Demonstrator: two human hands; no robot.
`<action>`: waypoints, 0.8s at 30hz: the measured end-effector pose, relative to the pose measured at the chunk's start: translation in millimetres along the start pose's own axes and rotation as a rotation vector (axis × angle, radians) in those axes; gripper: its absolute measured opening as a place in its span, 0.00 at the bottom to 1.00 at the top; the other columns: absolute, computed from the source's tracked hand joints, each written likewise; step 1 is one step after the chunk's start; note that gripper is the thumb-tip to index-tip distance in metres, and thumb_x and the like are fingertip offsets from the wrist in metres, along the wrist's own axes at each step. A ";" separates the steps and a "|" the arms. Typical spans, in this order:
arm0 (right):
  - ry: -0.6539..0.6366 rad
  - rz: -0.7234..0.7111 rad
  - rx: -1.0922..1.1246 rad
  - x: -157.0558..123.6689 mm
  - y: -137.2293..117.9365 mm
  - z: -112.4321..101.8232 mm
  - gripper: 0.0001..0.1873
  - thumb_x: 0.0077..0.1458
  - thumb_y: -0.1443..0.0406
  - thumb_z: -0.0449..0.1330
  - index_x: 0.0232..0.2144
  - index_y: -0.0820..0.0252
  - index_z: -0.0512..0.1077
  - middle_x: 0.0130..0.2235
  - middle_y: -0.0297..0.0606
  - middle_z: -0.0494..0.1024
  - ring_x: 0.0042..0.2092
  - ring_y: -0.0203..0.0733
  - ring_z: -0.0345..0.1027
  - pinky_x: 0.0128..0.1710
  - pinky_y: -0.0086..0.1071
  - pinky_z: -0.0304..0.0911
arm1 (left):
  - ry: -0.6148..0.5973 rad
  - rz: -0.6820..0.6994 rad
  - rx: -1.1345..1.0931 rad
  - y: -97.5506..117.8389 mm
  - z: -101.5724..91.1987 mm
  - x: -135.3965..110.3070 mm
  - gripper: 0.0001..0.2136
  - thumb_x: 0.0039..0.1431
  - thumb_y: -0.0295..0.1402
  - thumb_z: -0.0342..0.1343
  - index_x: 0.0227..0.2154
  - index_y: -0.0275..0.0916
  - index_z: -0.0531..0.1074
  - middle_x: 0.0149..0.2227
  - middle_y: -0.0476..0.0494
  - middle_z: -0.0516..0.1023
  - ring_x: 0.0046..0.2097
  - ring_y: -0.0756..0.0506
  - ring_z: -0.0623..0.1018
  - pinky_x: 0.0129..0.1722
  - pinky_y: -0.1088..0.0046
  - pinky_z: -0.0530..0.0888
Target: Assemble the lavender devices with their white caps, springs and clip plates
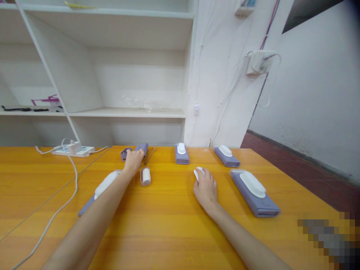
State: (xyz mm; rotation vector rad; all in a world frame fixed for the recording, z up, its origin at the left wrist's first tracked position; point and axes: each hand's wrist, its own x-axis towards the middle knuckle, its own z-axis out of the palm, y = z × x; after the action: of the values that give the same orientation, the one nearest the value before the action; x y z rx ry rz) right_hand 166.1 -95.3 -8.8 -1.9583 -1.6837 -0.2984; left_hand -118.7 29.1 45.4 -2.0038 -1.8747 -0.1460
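My left hand [133, 160] reaches across the orange table [168, 232] and closes on a small purple piece [142, 147] near the far edge. A little purple cap [125, 153] lies just left of it and a thin metal spring [150, 155] just right. A white roller in a clear holder [145, 176] sits close to my left wrist. My right hand [206, 188] rests on the table with its fingers curled over a small white part [197, 173]. A purple device with a white pad [102, 187] lies partly under my left forearm.
Three more purple devices with white pads lie on the table: a large one [254, 192] at the right, two smaller ones [182, 153] [226, 156] along the far edge. A white power strip [73, 149] with a trailing cable sits far left. White shelves [126, 111] stand behind.
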 end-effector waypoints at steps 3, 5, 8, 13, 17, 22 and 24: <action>-0.003 0.003 0.001 -0.3 0.4 1.2 0.23 0.52 0.73 0.48 0.49 0.53 0.65 0.51 0.43 0.64 0.47 0.47 0.60 0.42 0.37 0.52 | 0.047 -0.022 0.008 -0.4 -6.5 0.9 0.13 0.56 0.22 0.40 0.39 0.29 0.67 0.33 0.28 0.76 0.40 0.35 0.75 0.41 0.58 0.61; -0.006 0.011 -0.006 -0.3 1.2 2.4 0.24 0.51 0.74 0.47 0.49 0.52 0.65 0.51 0.43 0.64 0.47 0.47 0.60 0.42 0.37 0.53 | 0.073 -0.036 0.009 1.1 -13.6 1.1 0.13 0.58 0.23 0.38 0.39 0.28 0.67 0.33 0.27 0.75 0.39 0.34 0.75 0.39 0.60 0.62; -0.013 0.044 -0.029 0.4 3.0 4.2 0.26 0.48 0.75 0.49 0.49 0.51 0.66 0.52 0.44 0.63 0.47 0.49 0.59 0.43 0.40 0.52 | 0.114 -0.018 0.006 11.5 -29.7 -4.9 0.14 0.59 0.25 0.37 0.39 0.30 0.67 0.34 0.28 0.75 0.39 0.34 0.75 0.37 0.61 0.63; 0.009 0.072 -0.053 2.3 6.1 6.5 0.28 0.42 0.77 0.51 0.46 0.52 0.69 0.52 0.44 0.63 0.50 0.51 0.55 0.47 0.44 0.49 | 0.302 0.206 0.006 52.6 -60.3 -45.3 0.11 0.59 0.25 0.39 0.34 0.33 0.68 0.33 0.32 0.73 0.40 0.37 0.73 0.45 0.59 0.62; 0.045 0.104 -0.062 2.6 4.7 5.5 0.24 0.43 0.76 0.51 0.43 0.54 0.71 0.52 0.46 0.63 0.52 0.52 0.53 0.50 0.49 0.45 | 0.288 0.414 -0.038 87.0 -72.2 -87.7 0.11 0.58 0.23 0.40 0.32 0.35 0.68 0.30 0.38 0.72 0.35 0.41 0.72 0.43 0.61 0.63; 0.130 0.035 -0.045 0.2 -1.9 -1.7 0.24 0.46 0.73 0.52 0.47 0.57 0.68 0.54 0.48 0.60 0.56 0.52 0.49 0.54 0.51 0.40 | 0.247 0.562 -0.088 113.7 -69.7 -108.1 0.11 0.58 0.23 0.39 0.31 0.35 0.67 0.30 0.37 0.72 0.34 0.41 0.72 0.39 0.61 0.65; 0.129 -0.006 -0.028 -0.7 -3.7 -4.3 0.24 0.46 0.73 0.51 0.47 0.57 0.68 0.55 0.47 0.60 0.56 0.51 0.49 0.55 0.49 0.39 | 0.238 0.582 -0.083 119.7 -64.9 -107.4 0.10 0.58 0.23 0.40 0.30 0.35 0.67 0.30 0.36 0.72 0.35 0.41 0.72 0.41 0.60 0.65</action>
State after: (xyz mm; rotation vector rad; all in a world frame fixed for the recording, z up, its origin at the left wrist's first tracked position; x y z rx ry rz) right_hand 163.1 -97.9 -4.6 -1.9113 -1.6112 -0.4438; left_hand -0.2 -97.6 43.7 -2.3769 -1.1050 -0.2849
